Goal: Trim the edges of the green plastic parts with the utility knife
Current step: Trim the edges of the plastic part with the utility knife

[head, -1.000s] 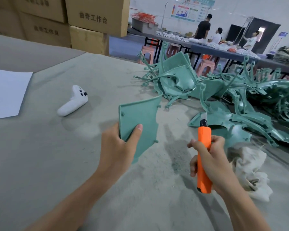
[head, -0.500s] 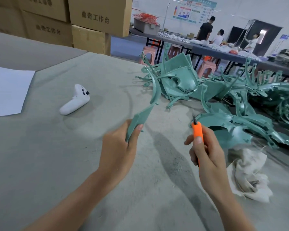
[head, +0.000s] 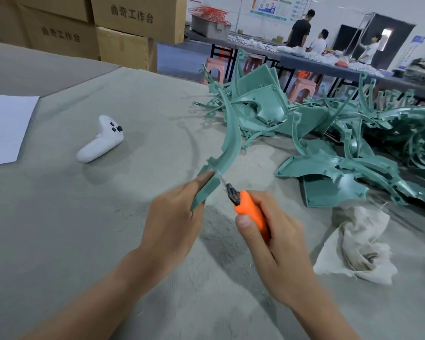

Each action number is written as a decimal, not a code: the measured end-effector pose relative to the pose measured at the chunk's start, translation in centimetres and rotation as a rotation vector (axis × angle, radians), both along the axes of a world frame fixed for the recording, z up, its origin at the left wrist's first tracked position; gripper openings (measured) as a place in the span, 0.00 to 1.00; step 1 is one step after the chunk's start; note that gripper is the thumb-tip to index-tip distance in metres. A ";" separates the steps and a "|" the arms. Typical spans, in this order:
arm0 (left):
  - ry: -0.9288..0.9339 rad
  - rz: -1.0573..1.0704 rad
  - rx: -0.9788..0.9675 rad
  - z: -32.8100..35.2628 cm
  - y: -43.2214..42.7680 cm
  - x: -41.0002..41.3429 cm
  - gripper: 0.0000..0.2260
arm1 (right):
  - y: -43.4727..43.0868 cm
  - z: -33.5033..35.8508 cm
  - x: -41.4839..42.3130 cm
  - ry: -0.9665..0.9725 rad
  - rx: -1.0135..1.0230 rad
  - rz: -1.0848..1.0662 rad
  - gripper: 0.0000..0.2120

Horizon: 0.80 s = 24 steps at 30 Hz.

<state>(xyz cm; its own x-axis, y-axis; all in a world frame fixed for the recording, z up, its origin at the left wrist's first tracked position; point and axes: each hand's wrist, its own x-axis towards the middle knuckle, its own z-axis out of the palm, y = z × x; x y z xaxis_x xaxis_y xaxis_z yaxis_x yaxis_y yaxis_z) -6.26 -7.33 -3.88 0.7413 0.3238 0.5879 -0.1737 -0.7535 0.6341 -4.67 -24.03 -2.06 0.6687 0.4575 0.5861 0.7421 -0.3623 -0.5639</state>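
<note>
At the far left, a white sheet of paper [head: 5, 128] is seen lying flat on the grey fabric-covered desk [head: 59, 217]. Behind it, brown cardboard boxes [head: 133, 20] are stacked shut, their contents hidden; the characters 曲奇工作台 are printed on their sides. A white handheld controller [head: 100, 141] is laid on the desk, well apart from the hands. Near the middle, a curved green plastic part [head: 231, 141] is gripped at its lower end by the left hand [head: 174, 217] and held up off the desk. An orange-handled utility knife [head: 250, 212] is clenched in the right hand [head: 280, 249], with the blade set against the part's edge just beyond the left thumb. Fine shavings are scattered on the desk below. To the right, a pile of green plastic parts [head: 341, 168] is heaped, and a crumpled off-white cloth [head: 361, 246] is left near it. At the back, a grey bin [head: 209, 25] filled with red-orange pieces is set on a long dark desk [head: 329, 67]; pink stools [head: 215, 67] and three people [head: 299, 28] are seen there. A wall poster [head: 272, 8] is too small to be read.
</note>
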 end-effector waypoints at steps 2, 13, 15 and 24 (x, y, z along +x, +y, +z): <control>-0.008 0.017 0.027 0.1 -0.1 -0.1 0.04 | 0.0 -0.1 -0.1 0.002 -0.023 -0.013 0.13; 0.016 0.018 0.086 0.4 -0.3 -0.5 0.05 | 0.0 0.0 0.1 0.055 0.011 0.035 0.10; 0.017 0.016 0.079 0.3 -0.3 -0.5 0.05 | 0.0 -0.1 0.0 0.040 0.011 0.039 0.09; -0.015 -0.010 0.085 0.3 -1.2 -0.9 0.17 | 0.1 -0.6 0.9 0.066 0.095 -0.037 0.08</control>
<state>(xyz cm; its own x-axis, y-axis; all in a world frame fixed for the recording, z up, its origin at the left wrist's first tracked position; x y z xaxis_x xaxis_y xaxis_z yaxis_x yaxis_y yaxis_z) -7.19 -8.52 -3.59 0.7353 0.2650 0.6238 -0.1903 -0.8026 0.5653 -3.76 -23.93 -2.64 0.7229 0.3764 0.5795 0.6892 -0.3316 -0.6443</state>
